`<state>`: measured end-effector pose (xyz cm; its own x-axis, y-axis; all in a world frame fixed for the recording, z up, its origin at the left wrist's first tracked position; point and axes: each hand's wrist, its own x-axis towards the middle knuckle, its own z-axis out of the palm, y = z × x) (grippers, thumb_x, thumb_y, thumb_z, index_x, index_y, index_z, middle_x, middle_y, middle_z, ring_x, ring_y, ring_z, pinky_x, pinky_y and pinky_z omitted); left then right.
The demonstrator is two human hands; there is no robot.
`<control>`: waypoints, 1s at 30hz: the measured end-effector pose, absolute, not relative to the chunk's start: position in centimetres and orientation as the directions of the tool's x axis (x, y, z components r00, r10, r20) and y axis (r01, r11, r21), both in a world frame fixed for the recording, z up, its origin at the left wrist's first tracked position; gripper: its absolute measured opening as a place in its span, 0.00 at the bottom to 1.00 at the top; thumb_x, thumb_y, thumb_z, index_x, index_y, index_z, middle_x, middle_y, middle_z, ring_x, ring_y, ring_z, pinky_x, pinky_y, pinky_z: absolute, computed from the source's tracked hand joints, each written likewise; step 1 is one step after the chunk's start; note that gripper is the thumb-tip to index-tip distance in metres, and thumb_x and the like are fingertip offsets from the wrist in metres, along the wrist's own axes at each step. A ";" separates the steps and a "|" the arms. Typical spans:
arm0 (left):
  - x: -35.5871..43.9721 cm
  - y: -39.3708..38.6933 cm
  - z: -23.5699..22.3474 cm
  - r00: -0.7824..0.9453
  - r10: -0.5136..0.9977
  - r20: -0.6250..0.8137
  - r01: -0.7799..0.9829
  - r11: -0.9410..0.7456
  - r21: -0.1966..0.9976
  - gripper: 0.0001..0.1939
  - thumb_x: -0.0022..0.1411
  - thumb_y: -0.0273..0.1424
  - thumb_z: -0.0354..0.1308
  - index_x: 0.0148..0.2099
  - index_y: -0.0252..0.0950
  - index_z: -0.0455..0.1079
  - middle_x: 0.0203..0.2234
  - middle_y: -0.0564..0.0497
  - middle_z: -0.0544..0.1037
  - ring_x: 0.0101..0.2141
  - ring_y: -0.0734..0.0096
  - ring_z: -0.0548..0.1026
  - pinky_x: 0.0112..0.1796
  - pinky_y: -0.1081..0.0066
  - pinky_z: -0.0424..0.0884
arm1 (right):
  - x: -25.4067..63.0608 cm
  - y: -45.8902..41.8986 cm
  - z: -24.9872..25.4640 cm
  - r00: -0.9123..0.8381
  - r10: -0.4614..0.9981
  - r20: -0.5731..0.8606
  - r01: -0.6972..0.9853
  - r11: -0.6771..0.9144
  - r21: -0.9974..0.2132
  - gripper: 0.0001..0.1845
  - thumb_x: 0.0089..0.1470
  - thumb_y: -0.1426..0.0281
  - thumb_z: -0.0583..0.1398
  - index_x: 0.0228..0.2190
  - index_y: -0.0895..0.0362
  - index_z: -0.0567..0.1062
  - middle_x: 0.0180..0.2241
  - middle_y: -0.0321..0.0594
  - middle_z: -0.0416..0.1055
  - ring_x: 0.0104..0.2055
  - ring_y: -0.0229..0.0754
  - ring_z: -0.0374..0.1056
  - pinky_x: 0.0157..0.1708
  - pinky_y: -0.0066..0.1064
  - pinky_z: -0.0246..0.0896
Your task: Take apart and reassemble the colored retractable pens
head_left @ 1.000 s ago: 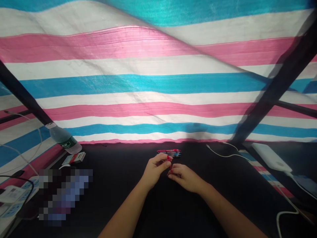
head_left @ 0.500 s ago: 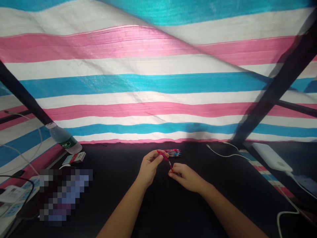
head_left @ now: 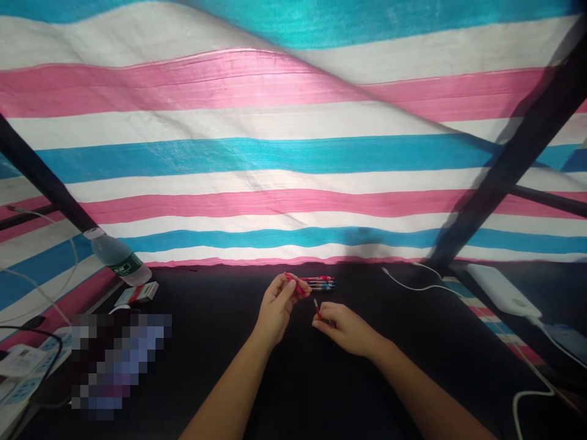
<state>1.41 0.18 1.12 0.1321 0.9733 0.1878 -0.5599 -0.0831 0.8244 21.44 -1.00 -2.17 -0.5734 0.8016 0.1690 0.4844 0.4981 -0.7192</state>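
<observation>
Between the thumb and fingers of my left hand (head_left: 274,311) is a red pen cap (head_left: 299,289), tilted down to the right. My right hand (head_left: 343,324) pinches a slim red pen (head_left: 317,307) whose pale upper end points up toward the cap. A small gap separates the cap from the pen. Most of the pen's lower part is hidden by my right fingers. Just beyond my left fingertips, several pens (head_left: 328,282) with red and blue parts lie side by side on the black tabletop (head_left: 220,342), their left ends covered by my left hand.
At left stand a water bottle (head_left: 118,258) and a small box (head_left: 136,294), with a power strip (head_left: 27,385) and a blurred-out patch nearer. A white cable (head_left: 413,288) and a white power bank (head_left: 503,289) lie at right. Striped sheeting (head_left: 293,153) hangs behind.
The cap and pen, joined a moment ago, have come apart. My left hand has moved slightly left with the cap, while my right hand has stayed nearly still with the pen.
</observation>
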 end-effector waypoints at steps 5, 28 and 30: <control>1.3 0.5 0.2 0.132 0.976 0.176 -0.389 -0.112 0.914 0.10 0.62 0.35 0.67 0.43 0.37 0.75 0.22 0.61 0.60 0.23 0.78 0.58 0.27 0.74 0.57 | 21.7 -1.0 -2.0 -0.563 0.809 0.168 0.504 0.497 -0.706 0.14 0.67 0.66 0.59 0.29 0.56 0.74 0.30 0.33 0.67 0.31 0.38 0.65 0.32 0.28 0.56; 2.0 0.8 -0.7 0.112 0.991 -0.076 -0.673 0.132 0.728 0.17 0.52 0.33 0.77 0.42 0.29 0.82 0.33 0.46 0.78 0.31 0.76 0.72 0.25 0.80 0.61 | 21.0 -0.9 -2.0 -0.363 0.924 0.125 0.057 0.156 -0.986 0.20 0.56 0.53 0.68 0.40 0.57 0.81 0.28 0.36 0.72 0.27 0.38 0.64 0.28 0.30 0.61; 1.9 0.9 -0.7 0.126 0.986 -0.112 -0.710 0.169 0.684 0.18 0.50 0.30 0.78 0.43 0.28 0.82 0.34 0.45 0.79 0.30 0.77 0.72 0.24 0.81 0.62 | 20.9 -1.0 -2.1 -0.352 0.928 0.127 0.040 0.150 -0.988 0.20 0.56 0.53 0.68 0.39 0.57 0.81 0.29 0.38 0.74 0.27 0.38 0.66 0.29 0.31 0.63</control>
<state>1.85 0.93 -0.66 0.1258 0.9857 -0.1123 -0.7099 0.1685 0.6839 20.92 -0.98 -2.06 -0.3515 0.9276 0.1269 0.0403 0.1503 -0.9878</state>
